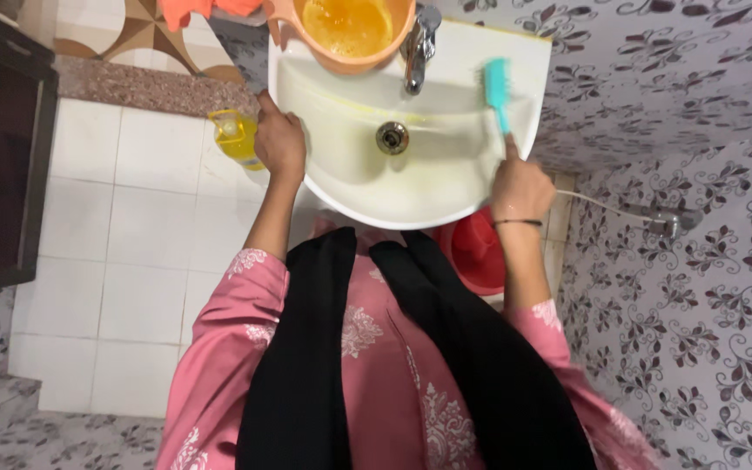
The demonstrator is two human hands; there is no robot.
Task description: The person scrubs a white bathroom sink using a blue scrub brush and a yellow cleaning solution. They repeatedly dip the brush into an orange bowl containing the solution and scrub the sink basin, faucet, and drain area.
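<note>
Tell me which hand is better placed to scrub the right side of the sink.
Right. The right hand already grips the teal brush, bristles on the sink wall there. The left hand holds a yellow bottle outside the rim.

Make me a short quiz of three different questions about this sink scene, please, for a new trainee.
1. True or false: the right hand holds a turquoise plastic brush against the inner wall of the white ceramic sink.
2. What does the left hand hold at the sink's left rim?
A. a red sponge
B. a yellow transparent bottle
C. a metal cup
3. Fill in: the orange plastic mug of yellow liquid stands on the sink's back edge, beside the ____.

Key
1. True
2. B
3. silver metal tap
</note>
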